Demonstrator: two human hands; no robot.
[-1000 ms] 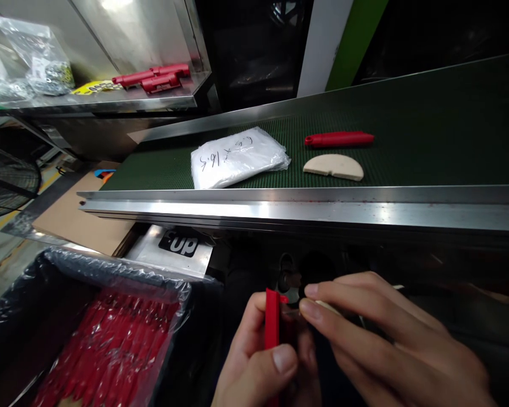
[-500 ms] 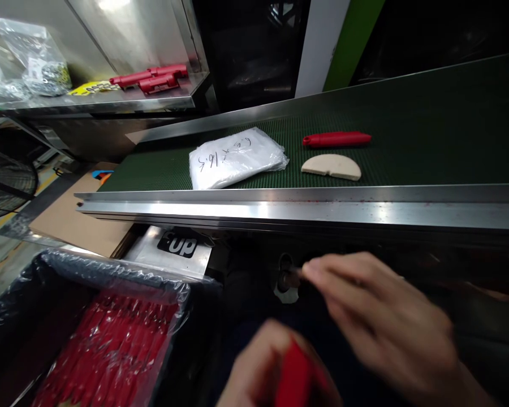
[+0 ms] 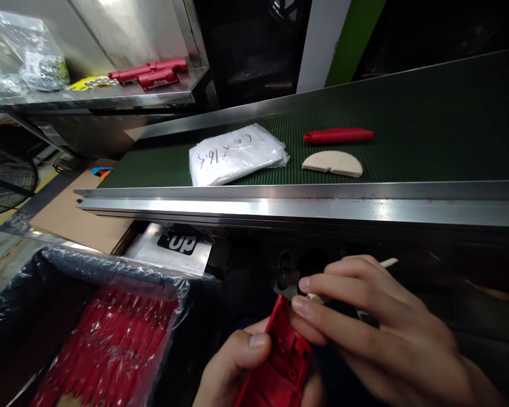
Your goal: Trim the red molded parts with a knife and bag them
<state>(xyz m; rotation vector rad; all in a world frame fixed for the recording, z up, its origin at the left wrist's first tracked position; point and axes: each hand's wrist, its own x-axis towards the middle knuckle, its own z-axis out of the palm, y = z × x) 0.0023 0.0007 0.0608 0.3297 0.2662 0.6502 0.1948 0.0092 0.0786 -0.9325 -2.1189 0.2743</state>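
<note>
Two hands meet low, below the steel conveyor rail [image 3: 305,208]: your left hand [image 3: 233,367] closes round the ribbed red moulded plastic part [image 3: 282,362], your right hand [image 3: 377,328] pinches a thin cream stick [image 3: 385,263] at its tip. Likely light, stiff, slick; hold its edges.

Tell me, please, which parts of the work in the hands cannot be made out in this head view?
- Red plastic part: its lower end is cut off by the bottom edge, under the left hand.
- Cream stick: its middle is hidden behind the right hand.
- Bag writing: too small to read surely.
</note>
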